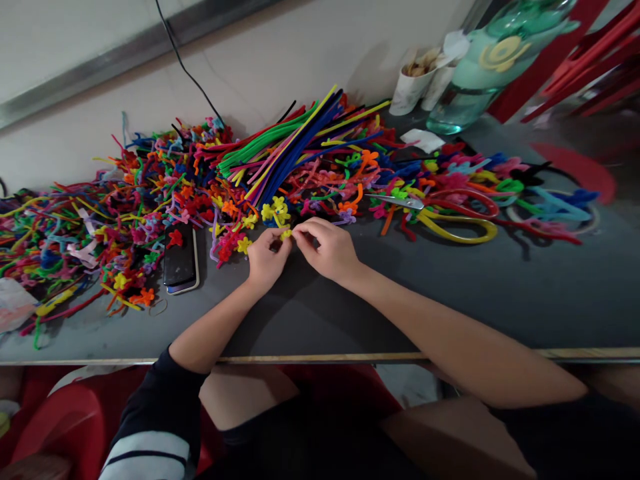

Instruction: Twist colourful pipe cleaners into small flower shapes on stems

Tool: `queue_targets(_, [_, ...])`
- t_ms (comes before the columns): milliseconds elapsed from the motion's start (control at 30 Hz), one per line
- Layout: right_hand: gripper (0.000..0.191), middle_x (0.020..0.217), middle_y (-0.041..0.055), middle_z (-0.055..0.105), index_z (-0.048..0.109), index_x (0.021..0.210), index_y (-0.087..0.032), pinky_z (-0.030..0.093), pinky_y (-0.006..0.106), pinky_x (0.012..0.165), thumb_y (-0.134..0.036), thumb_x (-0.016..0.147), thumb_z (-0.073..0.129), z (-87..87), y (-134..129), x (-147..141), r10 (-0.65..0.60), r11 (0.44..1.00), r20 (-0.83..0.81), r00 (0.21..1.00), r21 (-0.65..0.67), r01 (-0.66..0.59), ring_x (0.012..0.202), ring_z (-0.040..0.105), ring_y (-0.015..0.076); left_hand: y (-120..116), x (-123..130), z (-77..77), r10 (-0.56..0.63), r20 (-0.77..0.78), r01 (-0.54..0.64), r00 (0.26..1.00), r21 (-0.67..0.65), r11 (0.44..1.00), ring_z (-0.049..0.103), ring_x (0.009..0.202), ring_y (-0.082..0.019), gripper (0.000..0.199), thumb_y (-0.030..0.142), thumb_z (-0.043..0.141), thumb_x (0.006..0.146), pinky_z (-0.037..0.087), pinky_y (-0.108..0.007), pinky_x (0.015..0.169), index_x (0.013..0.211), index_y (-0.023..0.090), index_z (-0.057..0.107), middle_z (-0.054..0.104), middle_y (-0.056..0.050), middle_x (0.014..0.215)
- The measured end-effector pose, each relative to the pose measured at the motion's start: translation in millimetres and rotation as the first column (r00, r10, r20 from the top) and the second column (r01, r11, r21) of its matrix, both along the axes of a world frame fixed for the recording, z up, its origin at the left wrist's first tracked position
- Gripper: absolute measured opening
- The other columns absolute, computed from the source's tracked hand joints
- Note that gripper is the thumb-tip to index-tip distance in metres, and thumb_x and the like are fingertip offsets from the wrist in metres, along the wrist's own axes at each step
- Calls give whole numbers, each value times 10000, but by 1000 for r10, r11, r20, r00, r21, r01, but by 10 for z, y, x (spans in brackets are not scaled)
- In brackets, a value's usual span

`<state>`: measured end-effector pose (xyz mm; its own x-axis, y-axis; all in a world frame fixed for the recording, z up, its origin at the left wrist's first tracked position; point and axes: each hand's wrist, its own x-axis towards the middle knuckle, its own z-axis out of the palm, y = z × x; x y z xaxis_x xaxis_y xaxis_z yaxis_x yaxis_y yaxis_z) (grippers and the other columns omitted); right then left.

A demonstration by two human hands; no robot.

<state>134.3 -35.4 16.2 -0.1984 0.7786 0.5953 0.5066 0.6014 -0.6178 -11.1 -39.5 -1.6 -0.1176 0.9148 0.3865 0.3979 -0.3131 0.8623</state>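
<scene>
Between my two hands is a small yellow pipe cleaner (285,235), bent into a little curled shape. My left hand (267,259) pinches it between thumb and forefinger. From the other side, the thumb and forefinger of my right hand (327,248) close on its right end. Just beyond my fingertips lie finished-looking yellow pipe-cleaner flowers (276,211). Behind them a bundle of straight pipe cleaners (285,150) in green, blue, yellow and pink rests on a long heap of twisted ones (170,167).
Scissors (457,213) with red and yellow handles lie right of my hands. Phones (181,260) are stacked at the left, a red flower on top. Paper cups (411,90) and a large green bottle (475,73) stand at the back right. The dark table's front edge (320,359) runs below my forearms.
</scene>
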Motion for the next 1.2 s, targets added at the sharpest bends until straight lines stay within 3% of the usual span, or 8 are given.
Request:
queue_targets(100, [262,786,59,664,650,818,-165,435,244,529,-366,900,503,4,58,35,88,974,-183,979,-189,-123,632,588,130,-4,-8,-1,-17,-10,17,1000,22,1000,626,615,-91,109,189,614,783,514,-205,594,864,167,684,723,-25,768])
queue_targets(267, [372,531,-13,555,677,843,-152,353,222,375,-513,823,589,-18,173,108,158,724,-469,869,-543,-425,399,450,78,-9,-14,19,-58,6,58,998,2,998,600,579,-85,127,236,623,802,485,-200,549,880,161,689,709,-28,745])
queue_targets(333, [380,506,-21,542,680,810,-150,341,211,350,-527,775,647,-35,194,111,133,685,-519,844,-568,-457,378,434,68,-1,-14,25,-68,45,69,997,-29,997,598,581,-87,134,260,629,806,479,-201,545,874,159,683,702,-28,736])
queue_targets(533, [403,664,18,637,695,864,-159,379,187,320,-524,695,722,-83,158,15,11,697,-602,798,-568,-438,472,538,88,40,-21,39,-5,144,20,989,-102,995,586,554,-88,129,288,610,830,465,-202,527,817,164,643,660,-5,664])
queue_targets(633, [449,775,53,683,703,925,-157,401,193,316,-527,674,743,-98,124,-26,27,663,-564,825,-608,-437,509,592,113,39,-28,52,42,57,-38,997,-65,997,589,586,-94,109,267,603,840,472,-211,559,839,173,658,670,-6,695])
queue_targets(733, [451,731,56,680,716,941,-156,427,192,348,-561,745,673,-112,100,-37,78,659,-518,852,-614,-434,543,628,135,20,-28,64,-11,-109,8,994,-27,1000,625,700,-115,139,228,576,859,496,-239,650,923,188,693,703,-29,829])
queue_targets(900, [444,754,53,694,720,979,-174,483,220,426,-565,796,617,-146,96,-30,90,742,-481,872,-552,-381,632,650,161,-14,-20,76,-77,-317,87,945,18,996,618,809,-140,284,167,509,891,497,-269,730,1111,224,680,681,-55,946])
queue_targets(1200, [383,891,77,723,701,1052,-156,516,268,546,-439,802,635,-85,68,-28,78,825,-425,902,-481,-298,726,657,174,48,-50,14,-80,-150,86,985,36,996,586,745,-122,250,211,534,899,475,-243,662,1075,252,708,645,-33,845])
